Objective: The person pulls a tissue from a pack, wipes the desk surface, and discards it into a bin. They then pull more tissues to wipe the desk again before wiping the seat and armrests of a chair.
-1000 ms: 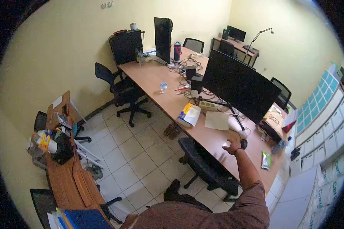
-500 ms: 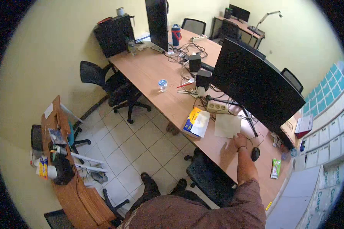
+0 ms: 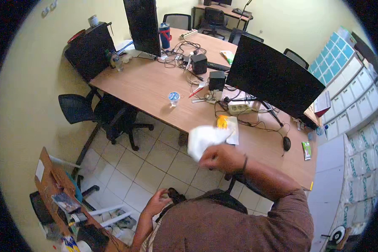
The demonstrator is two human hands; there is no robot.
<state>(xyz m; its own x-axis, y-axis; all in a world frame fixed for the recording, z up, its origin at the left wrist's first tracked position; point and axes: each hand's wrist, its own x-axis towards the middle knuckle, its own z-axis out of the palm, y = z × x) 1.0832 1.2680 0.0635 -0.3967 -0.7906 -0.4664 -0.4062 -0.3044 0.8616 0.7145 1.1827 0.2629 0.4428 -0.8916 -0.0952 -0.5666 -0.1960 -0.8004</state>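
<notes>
My right hand [image 3: 222, 158] is raised over the near edge of the desk, its fingers pinched on a white sheet [image 3: 201, 140] that is blurred by motion. Behind the sheet, a yellow pack [image 3: 222, 122] with a white paper [image 3: 232, 131] on it lies on the desk, partly covered. Low in the view, my left hand [image 3: 157, 203] hangs over the tiled floor near my shoe, fingers apart and holding nothing.
On the desk [image 3: 143, 86] stand a clear cup [image 3: 174, 99], a large monitor [image 3: 275, 80], a speaker [image 3: 216, 80], tangled cables, a power strip [image 3: 240, 108], a mouse [image 3: 286, 143] and a green packet [image 3: 307, 150]. Office chairs [image 3: 75, 108] stand at the left.
My right hand has lifted off the desk and moved left with the white sheet, which lay flat beside the yellow pack. My left hand has come into view. The camera has shifted.
</notes>
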